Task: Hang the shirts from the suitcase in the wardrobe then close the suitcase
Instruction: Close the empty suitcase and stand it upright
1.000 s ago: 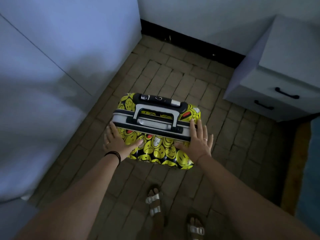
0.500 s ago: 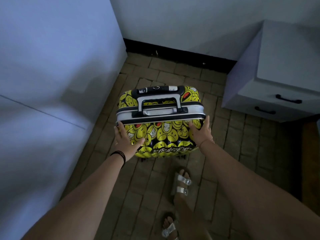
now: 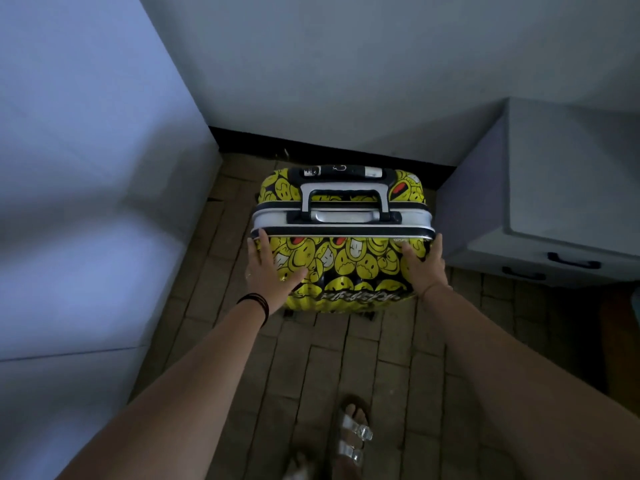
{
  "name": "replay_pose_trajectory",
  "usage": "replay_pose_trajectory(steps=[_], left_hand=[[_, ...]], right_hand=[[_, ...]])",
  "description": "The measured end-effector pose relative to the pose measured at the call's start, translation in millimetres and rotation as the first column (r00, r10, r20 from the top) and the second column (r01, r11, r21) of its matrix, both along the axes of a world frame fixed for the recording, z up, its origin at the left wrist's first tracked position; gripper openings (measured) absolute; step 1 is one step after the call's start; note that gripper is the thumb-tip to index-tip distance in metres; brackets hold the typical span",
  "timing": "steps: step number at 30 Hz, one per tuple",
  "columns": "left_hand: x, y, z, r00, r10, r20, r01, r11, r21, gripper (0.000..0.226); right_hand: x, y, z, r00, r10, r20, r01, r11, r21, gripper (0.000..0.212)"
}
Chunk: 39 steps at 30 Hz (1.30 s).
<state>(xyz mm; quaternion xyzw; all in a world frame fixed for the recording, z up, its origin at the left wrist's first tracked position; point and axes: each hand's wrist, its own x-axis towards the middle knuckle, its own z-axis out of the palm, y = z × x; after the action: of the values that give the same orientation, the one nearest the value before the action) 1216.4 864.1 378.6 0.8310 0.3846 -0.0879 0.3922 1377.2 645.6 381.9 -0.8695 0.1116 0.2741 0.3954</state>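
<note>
At the far left rises a smooth, flat pale panel point(image 3: 86, 202), crossed by one thin seam. Beside it, the left hand point(image 3: 273, 271), thin black bands point(image 3: 258, 303) round its wrist, lies flat on the suitcase point(image 3: 346, 261), fingers point(image 3: 261, 244) straight along the left edge and thumb spread across the front, released rather than clenched. The suitcase is a closed, glossy hard shell with rounded corners, printed with yellow smiley faces, upright over the brick-patterned floor point(image 3: 311, 358) near the dark skirting. A silver metal band and grey loop handle point(image 3: 343, 216) run across its top. The right hand point(image 3: 424, 268) presses the right corner, fingers likewise straight. Below it, a foot wears a shiny strapped sandal point(image 3: 353, 438). Farther right stands a boxy matte grey drawer unit point(image 3: 554, 202) with dark curved pulls.
</note>
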Motion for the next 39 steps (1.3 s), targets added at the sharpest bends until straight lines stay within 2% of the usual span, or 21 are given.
replay_pose_trajectory(steps=[5, 11, 13, 24, 27, 34, 39], left_hand=[[64.2, 26.8, -2.0, 0.997, -0.065, 0.030, 0.066, 0.997, -0.034, 0.112], [141.4, 51.5, 3.3, 0.987, -0.156, 0.026, 0.157, 0.986, -0.054, 0.111], [165.7, 57.6, 3.5, 0.984, -0.177, 0.024, 0.178, 0.983, -0.052, 0.110], [294.5, 53.6, -3.5, 0.963, -0.237, 0.125, 0.245, 0.968, -0.052, 0.108], [317.4, 46.6, -5.4, 0.967, -0.223, 0.123, 0.231, 0.971, -0.054, 0.107], [351.8, 35.0, -5.3, 0.972, -0.209, 0.107, 0.215, 0.975, -0.048, 0.109], [354.6, 35.6, -3.1, 0.973, -0.216, 0.081, 0.220, 0.975, -0.039, 0.108]], right_hand=[[62.2, 17.1, 2.1, 0.999, -0.037, -0.031, 0.036, 0.999, -0.034, 0.084], [121.3, 29.1, 1.9, 0.949, -0.279, -0.151, 0.286, 0.958, 0.030, 0.097], [137.5, 30.7, 1.9, 0.937, -0.309, -0.165, 0.316, 0.948, 0.021, 0.096], [251.3, 20.4, -3.0, 0.920, -0.381, -0.094, 0.385, 0.923, 0.019, 0.084], [274.6, 14.3, -2.4, 0.920, -0.376, -0.115, 0.380, 0.925, 0.022, 0.082], [314.7, 8.6, 2.7, 0.944, -0.322, -0.064, 0.315, 0.943, -0.107, 0.087], [316.7, 6.6, 3.4, 0.951, -0.294, -0.099, 0.274, 0.945, -0.178, 0.087]])
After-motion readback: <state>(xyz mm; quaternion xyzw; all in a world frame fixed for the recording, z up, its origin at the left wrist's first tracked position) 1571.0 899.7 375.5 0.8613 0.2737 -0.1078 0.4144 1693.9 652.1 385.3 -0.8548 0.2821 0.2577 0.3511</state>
